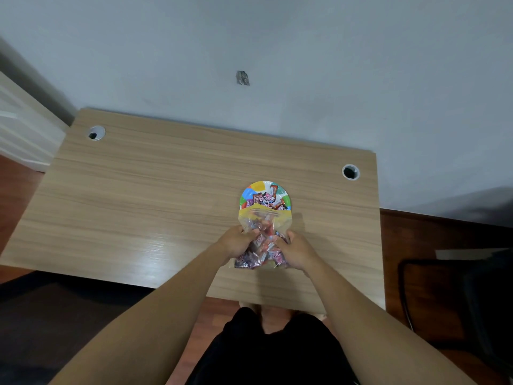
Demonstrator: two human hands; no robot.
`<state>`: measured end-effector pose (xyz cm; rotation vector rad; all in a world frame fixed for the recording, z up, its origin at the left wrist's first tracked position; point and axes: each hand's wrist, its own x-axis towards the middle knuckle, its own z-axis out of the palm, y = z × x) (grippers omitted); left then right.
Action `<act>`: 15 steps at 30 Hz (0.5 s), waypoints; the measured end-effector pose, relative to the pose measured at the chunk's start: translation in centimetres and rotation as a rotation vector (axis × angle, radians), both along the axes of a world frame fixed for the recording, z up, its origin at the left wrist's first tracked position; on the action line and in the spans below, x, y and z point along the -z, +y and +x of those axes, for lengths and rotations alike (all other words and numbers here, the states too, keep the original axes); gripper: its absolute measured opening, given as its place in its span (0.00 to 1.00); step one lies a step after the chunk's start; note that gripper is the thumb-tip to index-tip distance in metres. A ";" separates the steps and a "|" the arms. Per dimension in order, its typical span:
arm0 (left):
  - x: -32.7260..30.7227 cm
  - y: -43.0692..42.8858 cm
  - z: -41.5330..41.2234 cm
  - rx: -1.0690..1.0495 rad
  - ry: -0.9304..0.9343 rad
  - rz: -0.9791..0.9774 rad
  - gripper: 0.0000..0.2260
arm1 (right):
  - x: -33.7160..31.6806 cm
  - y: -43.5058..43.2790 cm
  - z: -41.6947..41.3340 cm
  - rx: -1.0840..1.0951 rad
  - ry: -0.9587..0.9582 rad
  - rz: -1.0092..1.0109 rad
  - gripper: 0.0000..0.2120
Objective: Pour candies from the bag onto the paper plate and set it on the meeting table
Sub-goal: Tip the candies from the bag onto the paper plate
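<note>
- Candies [268, 200] lie on the paper plate [256, 187], more remain inside the clear bag [262, 240].
- Left hand [236, 241] and right hand [295, 250] grasp the bag's sides, its yellow-edged mouth over the plate's near rim.
- Plate rests on the wooden table [155, 195], toward its right half.

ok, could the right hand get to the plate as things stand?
Probably not right away: the right hand is shut on the bag, whose open mouth overhangs the plate's near edge. Once it lets go, the plate's right rim looks free.

Both hands [266, 247] around bag [263, 223] over plate [256, 188]
</note>
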<state>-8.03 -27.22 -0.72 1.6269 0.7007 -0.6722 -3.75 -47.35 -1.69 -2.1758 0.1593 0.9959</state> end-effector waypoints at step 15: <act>0.3 -0.2 0.1 -0.039 0.004 -0.039 0.18 | -1.9 -0.1 0.5 -0.060 -0.050 -0.029 0.19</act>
